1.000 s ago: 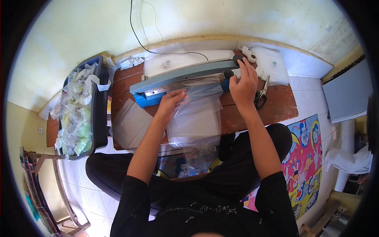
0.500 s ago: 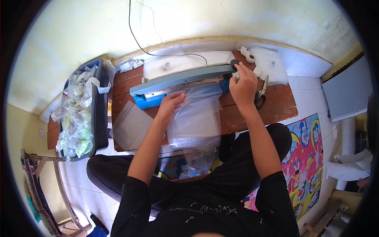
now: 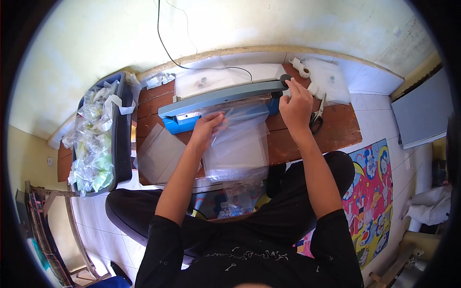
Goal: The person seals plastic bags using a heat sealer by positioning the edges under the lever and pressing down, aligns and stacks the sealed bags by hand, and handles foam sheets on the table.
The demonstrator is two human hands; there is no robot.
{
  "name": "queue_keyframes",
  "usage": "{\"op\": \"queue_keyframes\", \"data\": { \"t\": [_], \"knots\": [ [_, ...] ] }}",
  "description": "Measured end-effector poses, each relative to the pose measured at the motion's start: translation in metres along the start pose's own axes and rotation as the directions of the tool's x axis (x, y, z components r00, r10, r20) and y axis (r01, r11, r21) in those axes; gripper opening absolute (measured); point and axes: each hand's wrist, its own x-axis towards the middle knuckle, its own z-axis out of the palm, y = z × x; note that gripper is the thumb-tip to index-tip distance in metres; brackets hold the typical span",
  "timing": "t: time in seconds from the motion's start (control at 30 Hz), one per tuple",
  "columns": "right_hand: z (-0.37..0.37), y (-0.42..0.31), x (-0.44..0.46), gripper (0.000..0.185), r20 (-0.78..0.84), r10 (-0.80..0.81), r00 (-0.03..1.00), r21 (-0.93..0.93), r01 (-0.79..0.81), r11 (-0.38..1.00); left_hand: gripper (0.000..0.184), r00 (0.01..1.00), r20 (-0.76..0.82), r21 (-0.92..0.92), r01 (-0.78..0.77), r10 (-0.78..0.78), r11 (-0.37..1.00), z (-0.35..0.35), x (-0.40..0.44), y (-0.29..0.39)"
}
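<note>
A blue and grey heat sealer lies across the low wooden table. My left hand pinches a clear plastic bag near its left side, and the bag's upper edge runs under the sealer's arm. At the right end of that arm, the fingers of my right hand are closed over the black knob. Below the sealer, more clear bags lie in a stack that hangs over the table's front edge. Flat clear sheets or bags rest to the left of my left forearm.
A dark bin of filled, crumpled plastic bags stands left. Scissors, a white tape roll and a white plastic pack sit on the right of the brown table. A black cable runs behind. A cartoon mat covers the floor.
Both hands stay nearly where they were, the left still on the bag and the right still on the knob. A white cloth-like thing at the far right has changed shape.
</note>
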Motion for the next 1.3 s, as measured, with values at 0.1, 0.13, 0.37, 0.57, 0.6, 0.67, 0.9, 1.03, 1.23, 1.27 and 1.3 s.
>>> {"op": "queue_keyframes", "data": {
  "t": [0.1,0.13,0.37,0.57,0.6,0.67,0.9,1.03,1.23,1.27,1.3],
  "knots": [
    [0.0014,0.0010,-0.0006,0.038,0.003,0.002,1.000,-0.003,-0.002,1.000,0.035,1.000,0.016,0.028,0.013,-0.014,1.000,-0.0018,-0.0010,0.0015],
    [0.0016,0.0017,-0.0007,0.038,0.007,0.002,1.000,-0.004,-0.002,1.000,0.035,1.000,0.013,0.031,0.012,-0.012,0.999,-0.0015,-0.0014,0.0017],
    [0.0005,0.0018,-0.0013,0.039,0.031,0.010,0.999,-0.008,-0.010,1.000,0.037,1.000,0.018,0.045,0.020,-0.021,0.999,-0.0021,-0.0020,0.0033],
    [0.0004,0.0020,-0.0015,0.039,0.044,0.015,0.999,-0.005,-0.015,1.000,0.036,1.000,0.023,0.028,0.014,-0.015,1.000,-0.0010,-0.0026,0.0036],
    [0.0004,0.0023,-0.0017,0.039,0.048,0.016,0.999,-0.010,-0.016,1.000,0.036,1.000,0.023,0.028,0.014,-0.015,1.000,-0.0009,-0.0024,0.0035],
    [0.0001,0.0025,-0.0020,0.039,0.052,0.018,0.998,-0.014,-0.017,1.000,0.035,1.000,0.016,0.021,0.016,-0.016,1.000,-0.0005,-0.0025,0.0036],
    [-0.0003,0.0021,-0.0015,0.040,0.062,0.014,0.998,-0.027,-0.012,1.000,0.036,1.000,0.013,0.047,0.017,-0.018,0.999,-0.0008,-0.0034,0.0042],
    [-0.0004,0.0021,-0.0016,0.041,0.064,0.015,0.998,-0.033,-0.013,0.999,0.035,1.000,0.026,0.045,0.014,-0.015,0.999,-0.0016,-0.0021,0.0031],
    [0.0001,0.0027,-0.0020,0.040,0.064,0.009,0.998,-0.037,-0.007,0.999,0.036,1.000,0.016,0.050,0.018,-0.019,0.999,-0.0009,-0.0034,0.0043],
    [-0.0001,0.0025,-0.0025,0.040,0.064,0.009,0.998,-0.037,-0.007,0.999,0.036,1.000,0.013,0.053,0.022,-0.023,0.998,-0.0007,-0.0038,0.0042],
    [-0.0002,0.0023,-0.0020,0.040,0.066,0.007,0.998,-0.037,-0.005,0.999,0.036,1.000,0.013,0.053,0.021,-0.021,0.998,-0.0005,-0.0039,0.0047]
  ]
}}
